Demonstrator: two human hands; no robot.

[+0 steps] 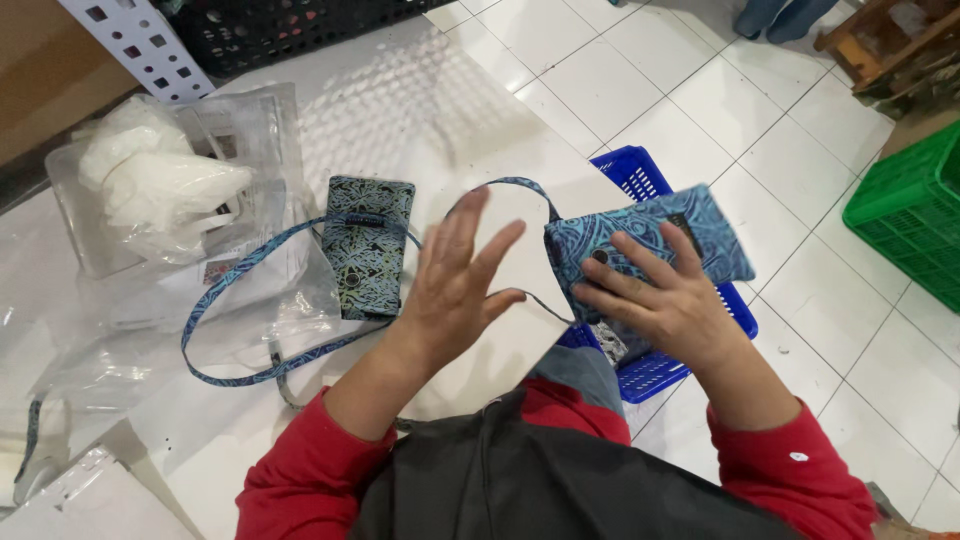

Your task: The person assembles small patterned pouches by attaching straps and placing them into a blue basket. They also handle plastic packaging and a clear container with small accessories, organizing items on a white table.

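Note:
My right hand (665, 300) grips a blue patterned fabric pouch (700, 232) over a blue plastic basket; its thin strap (515, 184) loops up and left behind my other hand. My left hand (455, 285) hovers with fingers spread over the white table (400, 120), holding nothing, just right of a second dark green-blue patterned pouch (368, 245). That pouch lies flat on the table with its long blue strap (225, 290) trailing in a loop to the left.
A blue plastic basket (640, 180) stands on the tiled floor under the right hand. Clear plastic bags (160, 190) with white filling lie at the table's left. A green crate (905, 205) sits far right, a black crate (270, 30) at the top, a perforated white post (135, 40) beside it.

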